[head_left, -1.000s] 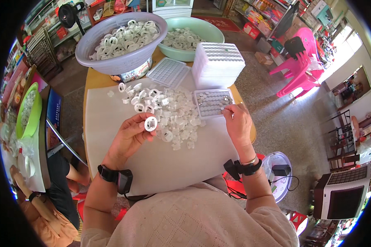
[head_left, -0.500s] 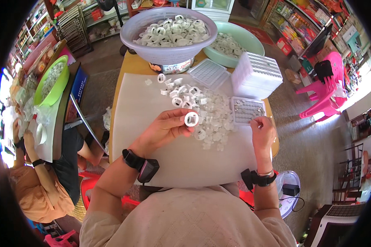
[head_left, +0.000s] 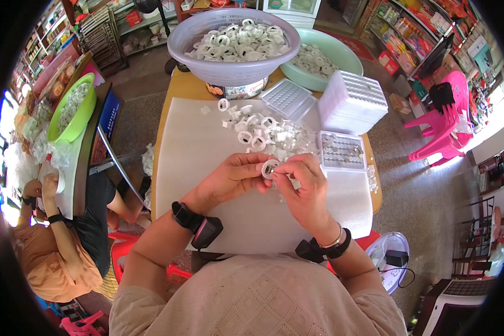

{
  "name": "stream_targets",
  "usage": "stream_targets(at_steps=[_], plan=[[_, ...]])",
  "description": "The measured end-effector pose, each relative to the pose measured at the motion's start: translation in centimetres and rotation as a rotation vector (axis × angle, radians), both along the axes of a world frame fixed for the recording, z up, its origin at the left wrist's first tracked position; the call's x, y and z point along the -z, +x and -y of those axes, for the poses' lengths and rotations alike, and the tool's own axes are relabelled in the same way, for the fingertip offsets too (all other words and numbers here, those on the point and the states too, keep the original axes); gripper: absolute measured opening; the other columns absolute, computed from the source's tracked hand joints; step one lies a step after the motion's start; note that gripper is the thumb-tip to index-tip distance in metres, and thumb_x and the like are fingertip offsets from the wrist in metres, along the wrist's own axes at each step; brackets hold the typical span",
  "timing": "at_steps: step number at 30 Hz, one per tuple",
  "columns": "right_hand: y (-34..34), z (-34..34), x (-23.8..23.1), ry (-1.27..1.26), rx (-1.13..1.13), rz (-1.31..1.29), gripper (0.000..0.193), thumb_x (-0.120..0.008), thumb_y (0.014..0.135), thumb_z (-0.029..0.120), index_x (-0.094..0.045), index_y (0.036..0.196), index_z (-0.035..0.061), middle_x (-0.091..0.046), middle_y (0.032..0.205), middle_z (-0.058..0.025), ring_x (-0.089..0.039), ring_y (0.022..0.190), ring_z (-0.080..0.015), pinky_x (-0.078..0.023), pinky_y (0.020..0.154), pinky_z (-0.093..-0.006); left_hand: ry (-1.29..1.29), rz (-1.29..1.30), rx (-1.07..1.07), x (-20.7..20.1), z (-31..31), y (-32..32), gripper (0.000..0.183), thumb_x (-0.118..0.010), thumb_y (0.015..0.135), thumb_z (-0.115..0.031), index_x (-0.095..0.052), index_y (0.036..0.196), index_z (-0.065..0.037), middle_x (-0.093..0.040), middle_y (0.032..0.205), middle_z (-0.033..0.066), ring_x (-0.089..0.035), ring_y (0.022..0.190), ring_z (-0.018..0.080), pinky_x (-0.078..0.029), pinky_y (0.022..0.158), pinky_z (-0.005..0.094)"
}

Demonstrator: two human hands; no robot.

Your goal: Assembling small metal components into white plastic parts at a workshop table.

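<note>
Between the thumb and fingers of my left hand (head_left: 235, 178) is a round white plastic part (head_left: 269, 168) with a dark middle. My right hand (head_left: 303, 187) meets it from the right, its thumb and forefinger pinched at the part's edge. Whatever small piece those fingertips hold is hidden. Just beyond my hands lies a loose pile of similar white plastic rings (head_left: 257, 131), mixed with small clear pieces (head_left: 290, 134). To the right of the pile, a clear plastic tray (head_left: 341, 164) carries rows of small metallic pieces.
A lavender basket (head_left: 232, 70) heaped with white parts and a pale green basin (head_left: 341, 59) stand at the table's far side. Near them are a stack of white trays (head_left: 353, 103) and a flat clear tray (head_left: 288, 99). At left, a person (head_left: 59, 246) works beside a lime-green basin (head_left: 89, 106).
My right hand has moved left from beside the clear tray to the round white part. My left hand has shifted slightly right, still holding that part.
</note>
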State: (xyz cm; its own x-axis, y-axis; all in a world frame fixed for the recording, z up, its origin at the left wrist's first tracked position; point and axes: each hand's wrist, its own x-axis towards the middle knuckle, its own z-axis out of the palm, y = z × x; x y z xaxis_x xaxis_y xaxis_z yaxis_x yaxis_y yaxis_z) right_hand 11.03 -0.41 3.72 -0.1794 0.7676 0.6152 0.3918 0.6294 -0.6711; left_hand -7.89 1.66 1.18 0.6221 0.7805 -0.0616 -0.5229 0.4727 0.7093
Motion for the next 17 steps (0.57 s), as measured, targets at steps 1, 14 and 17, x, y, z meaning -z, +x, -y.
stream_targets(at_steps=[1,14,17], plan=[[0.0,0.0,0.0,-0.004,0.000,0.008,0.013,-0.071,0.074,-0.001,-0.063,0.082,0.0044,-0.059,0.084,-0.0067,-0.059,0.071,-0.0205,-0.048,0.061,-0.0296,0.009,0.003,0.007,0.0,0.0,0.0,0.036,-0.054,0.095,-0.013,-0.050,0.125,0.006,-0.063,0.104,0.0109,-0.063,0.086,0.0172,-0.055,0.073,0.0283],[1.5,-0.7,-0.9,-0.862,-0.357,-0.446,0.015,-0.066,0.083,0.004,-0.056,0.093,0.0042,-0.063,0.084,-0.0032,-0.062,0.075,-0.0118,-0.049,0.067,-0.0241,0.040,-0.094,0.071,0.2,0.0,0.4,0.031,-0.056,0.095,-0.014,-0.055,0.121,0.004,-0.064,0.099,0.0088,-0.063,0.083,0.0166,-0.053,0.072,0.0284],[1.6,-1.1,0.4,-0.907,-0.411,-0.455,0.013,-0.065,0.086,0.009,-0.056,0.096,0.0071,-0.064,0.085,-0.0037,-0.064,0.078,-0.0134,-0.049,0.071,-0.0231,0.074,-0.295,0.060,-0.4,0.0,-0.1,0.037,-0.061,0.092,-0.017,-0.055,0.123,0.003,-0.065,0.100,0.0090,-0.064,0.087,0.0174,-0.053,0.076,0.0294]])
